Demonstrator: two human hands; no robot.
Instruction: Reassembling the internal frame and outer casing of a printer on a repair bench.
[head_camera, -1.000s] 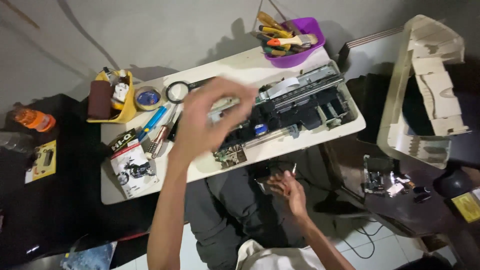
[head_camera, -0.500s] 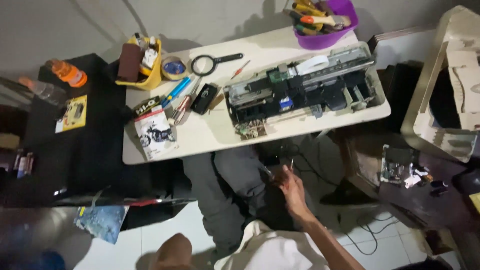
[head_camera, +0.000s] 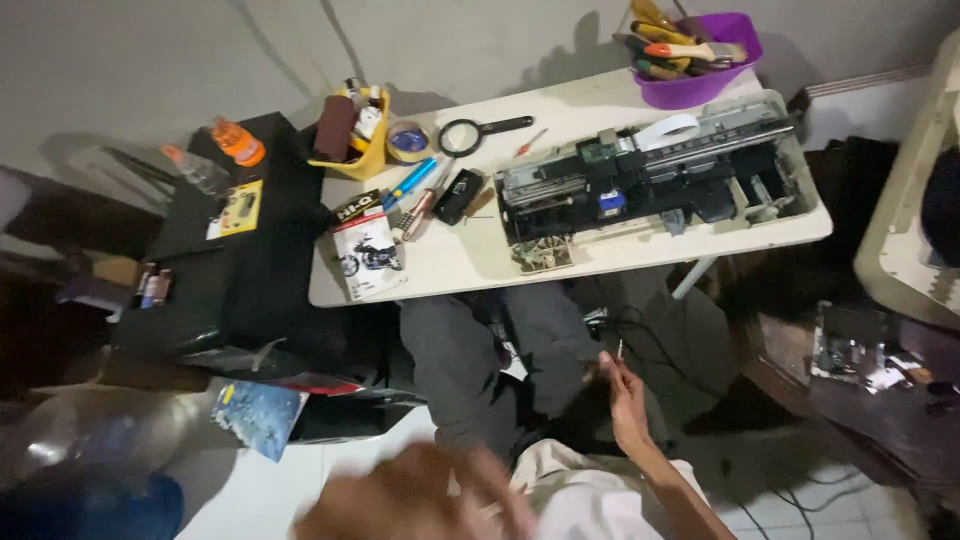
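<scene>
A person's right hand (head_camera: 625, 395) is raised over their lap, below the near edge of a small white table (head_camera: 450, 265), with thumb and fingertips pinched on a tiny pale part (head_camera: 619, 349), perhaps a screw, too small to make out. The left hand (head_camera: 420, 495) sits at the bottom of the view, nearer the camera, badly blurred; fingers look loosely spread, but whether it holds anything cannot be told. On the table, above the right hand, lies an opened printer mechanism (head_camera: 650, 180), long and dark with grey rails and a white ribbon cable on top, and a small green circuit board (head_camera: 543, 255) rests at its near left corner. Left of the mechanism are a black remote-like device (head_camera: 458, 195), a blue pen (head_camera: 412, 180), a magnifying glass (head_camera: 470, 133) and a roll of tape (head_camera: 408, 141). A yellow caddy (head_camera: 355, 135) of small items stands at the table's far left corner, with a printed booklet (head_camera: 368, 255) at the near left corner. A purple bowl (head_camera: 700, 60) of screwdrivers sits at the far right. Left of the table is a black surface (head_camera: 240, 260) with an orange bottle (head_camera: 237, 141).
</scene>
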